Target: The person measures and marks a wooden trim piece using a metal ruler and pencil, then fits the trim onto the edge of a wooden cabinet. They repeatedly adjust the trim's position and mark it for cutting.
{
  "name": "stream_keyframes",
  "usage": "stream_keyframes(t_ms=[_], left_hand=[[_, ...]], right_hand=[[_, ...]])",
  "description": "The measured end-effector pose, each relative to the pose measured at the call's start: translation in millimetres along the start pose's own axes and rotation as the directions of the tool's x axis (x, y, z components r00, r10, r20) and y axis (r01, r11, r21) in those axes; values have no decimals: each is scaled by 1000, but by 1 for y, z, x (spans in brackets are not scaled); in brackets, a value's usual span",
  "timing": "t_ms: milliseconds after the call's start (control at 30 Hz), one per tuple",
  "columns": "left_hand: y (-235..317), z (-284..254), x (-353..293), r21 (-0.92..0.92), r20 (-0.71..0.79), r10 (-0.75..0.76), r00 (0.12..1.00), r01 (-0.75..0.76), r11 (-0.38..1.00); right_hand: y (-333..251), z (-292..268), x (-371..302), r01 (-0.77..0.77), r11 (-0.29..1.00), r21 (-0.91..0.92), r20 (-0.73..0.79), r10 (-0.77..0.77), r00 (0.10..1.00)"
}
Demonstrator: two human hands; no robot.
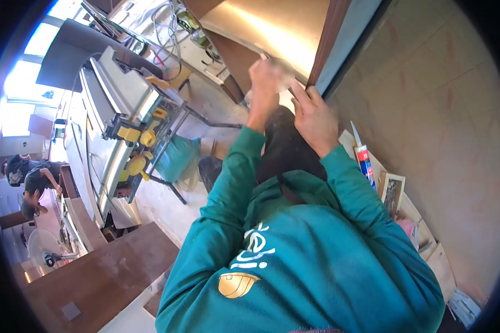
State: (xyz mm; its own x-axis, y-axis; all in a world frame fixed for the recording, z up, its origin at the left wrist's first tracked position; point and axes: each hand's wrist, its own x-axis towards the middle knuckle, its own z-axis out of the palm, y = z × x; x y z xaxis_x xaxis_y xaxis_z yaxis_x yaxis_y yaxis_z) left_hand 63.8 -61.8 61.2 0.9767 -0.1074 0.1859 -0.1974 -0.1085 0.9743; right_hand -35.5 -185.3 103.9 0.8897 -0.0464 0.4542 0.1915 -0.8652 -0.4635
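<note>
Both arms, in green sleeves, reach forward to the lower edge of a brown wooden cabinet piece [328,41] with a shiny, lit inner panel [266,25]. My left hand [264,89] is closed, its fingers bent around something by a blurred patch; what it holds cannot be made out. Just to the right, my right hand [315,119] has curled fingers, with the tips at the blurred patch and the corner of the brown edge. Whatever lies between its fingers is hidden. My dark-trousered legs [289,144] are below the hands.
A table saw [133,139] on a folding stand is at the left, a teal bag [178,158] beneath it. A sealant cartridge [364,161] stands by my right arm, near a wooden box [391,194]. Brown boards [105,277] lie lower left. Another person [39,177] works at far left.
</note>
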Motion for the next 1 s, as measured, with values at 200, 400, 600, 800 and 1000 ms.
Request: stream_keyframes(t_ms=[200,400,600,800,1000], left_hand=[[7,-5,6,-159,-24,-92,995,87,983],[2,1,12,-131,-25,-31,999,28,991],[-14,-22,11,-112,-91,-82,992,72,991],[-11,-12,26,-215,-237,24,971,-76,974],[-34,-25,62,-252,-240,96,966,-157,955]], right_hand=[[-14,2,-5,-62,998,28,44,61,997],[-6,9,6,-70,994,82,15,69,997],[-10,8,-2,-78,990,118,92,68,993],[-1,-34,-58,-74,988,138,92,62,994],[11,-67,-98,-162,946,282,104,138,985]])
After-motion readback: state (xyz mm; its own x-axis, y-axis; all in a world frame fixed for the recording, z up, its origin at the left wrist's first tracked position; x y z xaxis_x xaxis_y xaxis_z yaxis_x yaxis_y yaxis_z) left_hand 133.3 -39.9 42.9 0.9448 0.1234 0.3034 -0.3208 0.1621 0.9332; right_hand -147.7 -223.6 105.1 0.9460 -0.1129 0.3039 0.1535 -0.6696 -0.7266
